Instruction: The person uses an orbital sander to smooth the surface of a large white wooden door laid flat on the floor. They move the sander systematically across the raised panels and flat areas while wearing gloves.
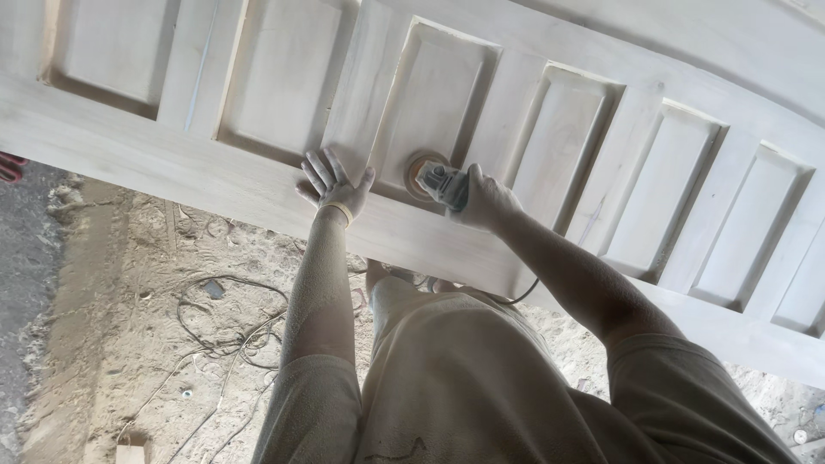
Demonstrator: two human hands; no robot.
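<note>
A large pale wooden door [215, 180] with several raised rectangular panels lies flat across the upper view. My left hand [333, 187] rests flat with spread fingers on the door's lower rail, just left of the sander. My right hand [479, 199] grips a small grey power sander [436, 179]. Its round disc presses on the lower edge of a raised panel [430, 94]. Both my arms are covered in fine dust.
Below the door lies a sandy, dusty floor [129, 301] with a tangled electric cable [228, 322]. A small wood offcut [129, 453] sits at the bottom left. A red object [10, 165] shows at the left edge.
</note>
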